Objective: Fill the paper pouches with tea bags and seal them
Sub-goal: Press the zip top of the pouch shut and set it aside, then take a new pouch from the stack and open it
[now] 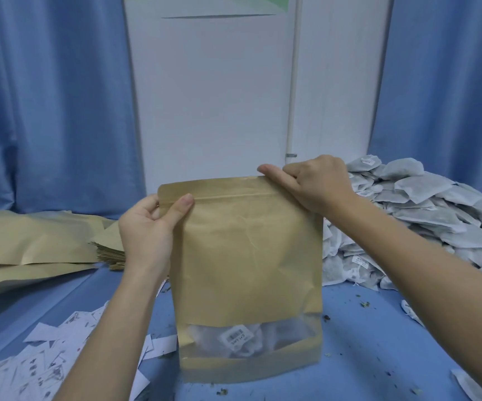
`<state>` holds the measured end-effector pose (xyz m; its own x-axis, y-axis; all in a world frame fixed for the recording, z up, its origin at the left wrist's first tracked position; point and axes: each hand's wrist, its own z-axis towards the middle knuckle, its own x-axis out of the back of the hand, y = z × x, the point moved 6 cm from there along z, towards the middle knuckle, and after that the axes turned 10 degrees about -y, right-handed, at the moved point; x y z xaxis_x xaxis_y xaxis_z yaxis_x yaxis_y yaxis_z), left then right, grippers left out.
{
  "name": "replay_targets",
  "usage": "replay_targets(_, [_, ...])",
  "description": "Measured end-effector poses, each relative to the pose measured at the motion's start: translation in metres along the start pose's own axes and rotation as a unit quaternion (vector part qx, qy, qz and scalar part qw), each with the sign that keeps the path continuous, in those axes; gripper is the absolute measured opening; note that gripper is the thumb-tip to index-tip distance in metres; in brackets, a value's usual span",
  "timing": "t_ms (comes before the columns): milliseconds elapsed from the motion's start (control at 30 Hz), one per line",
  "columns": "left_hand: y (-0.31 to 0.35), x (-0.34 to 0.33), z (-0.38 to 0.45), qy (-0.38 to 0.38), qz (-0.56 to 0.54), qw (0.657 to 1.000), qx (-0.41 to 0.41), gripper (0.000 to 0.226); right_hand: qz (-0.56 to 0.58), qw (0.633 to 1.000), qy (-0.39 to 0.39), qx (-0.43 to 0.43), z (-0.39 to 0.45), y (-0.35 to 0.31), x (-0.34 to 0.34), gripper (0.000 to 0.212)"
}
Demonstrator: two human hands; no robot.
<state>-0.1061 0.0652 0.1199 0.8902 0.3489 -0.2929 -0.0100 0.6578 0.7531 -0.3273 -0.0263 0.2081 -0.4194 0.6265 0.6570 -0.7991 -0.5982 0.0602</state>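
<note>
The pouch [248, 256] stood upright at centre on the blue table [378, 328], its base resting on the surface, with tea bags [242, 340] showing through the clear window low on its front. The left hand [147, 227] was clamped on the pouch's top-left corner, thumb across the front just at the zip line. The right hand [312, 183] pinched the top-right corner, fingers curled over the top edge. The zip strip [234, 196] ran between the two hands; whether any of it was already pressed shut could not be told. The loose heap of bags [422, 221] lay at 3 o'clock of the pouch, just beside its right edge. Flat empty pouches [31, 244] were stacked at 9 o'clock, and paper slips [46, 357] were scattered at 7 o'clock. Risks as judged: if the two corners were pulled unevenly, the zip tracks could mate off-line and leave a gap in the middle. The paper already showed creases, and hard pinching could fold the strip and spoil the seal. Air trapped inside could pop the closure open again. A tilt under lopsided pressure could tip the pouch toward the heap. Tea crumbs [364, 303] on the table might foul the track if the pouch was laid flat.
</note>
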Motion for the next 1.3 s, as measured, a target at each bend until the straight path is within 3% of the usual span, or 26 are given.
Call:
replay_targets(100, [-0.003,-0.005,0.000,-0.010,-0.005,1.000,0.007,0.016,0.009,1.000,0.015,-0.016,-0.004,0.005,-0.004,0.067])
replay_targets(200, [-0.012,-0.005,-0.001,-0.065,-0.009,0.997,0.031,0.031,0.107,0.993,-0.008,-0.055,-0.008,0.021,-0.011,0.068])
replay_targets(367, [-0.068,-0.004,-0.032,-0.195,0.061,0.955,0.214,0.056,0.164,0.979,0.048,-0.112,-0.018,0.033,-0.021,0.066])
replay_targets(433, [-0.079,-0.002,-0.036,-0.192,0.065,0.954,0.220,0.053,0.225,0.966,0.055,-0.115,-0.017,0.034,-0.026,0.059])
replay_targets(500, [-0.076,0.000,-0.029,-0.164,0.050,0.964,0.203,0.045,0.364,0.919,0.046,-0.143,-0.022,0.041,-0.035,0.034])
replay_targets(533, [-0.073,0.002,-0.025,-0.146,0.039,0.968,0.200,0.044,0.438,0.884,0.001,-0.164,-0.028,0.044,-0.044,0.034])
replay_targets(600, [-0.067,0.005,-0.017,-0.112,-0.006,0.973,0.202,0.050,0.538,0.811,-0.153,-0.169,-0.050,0.043,-0.072,0.053])
replay_targets(667, [-0.066,0.003,-0.010,-0.101,-0.067,0.968,0.219,0.049,0.588,0.746,-0.275,-0.148,-0.080,0.036,-0.098,0.046])
replay_targets(700, [-0.066,0.000,-0.008,-0.102,-0.086,0.962,0.236,0.042,0.611,0.720,-0.294,-0.151,-0.092,0.035,-0.107,0.043])
replay_targets(800, [-0.067,-0.004,-0.005,-0.115,-0.133,0.934,0.310,0.018,0.652,0.687,-0.250,-0.201,-0.109,0.036,-0.119,0.044])
replay_targets(867, [-0.068,-0.001,-0.005,-0.153,-0.205,0.912,0.319,0.029,0.689,0.656,-0.215,-0.220,-0.111,0.033,-0.125,0.042])
replay_targets(933, [-0.068,0.009,-0.012,-0.187,-0.264,0.893,0.312,0.042,0.736,0.602,-0.191,-0.243,-0.113,0.023,-0.133,0.034])
replay_targets(1033, [-0.074,0.038,-0.029,-0.176,-0.293,0.884,0.318,0.059,0.789,0.518,-0.173,-0.282,-0.112,-0.005,-0.149,0.020])
replay_targets(1100, [-0.078,0.065,-0.032,-0.131,-0.337,0.889,0.282,0.051,0.795,0.498,-0.182,-0.294,-0.091,-0.043,-0.165,0.017])
replay_targets(1200, [-0.073,0.104,-0.028,-0.023,-0.420,0.877,0.230,0.040,0.791,0.496,-0.230,-0.273,-0.014,-0.149,-0.179,0.022])
replay_targets(1300, [-0.070,0.141,-0.014,0.084,-0.400,0.887,0.213,0.061,0.791,0.508,-0.295,-0.173,0.041,-0.259,-0.184,0.041])
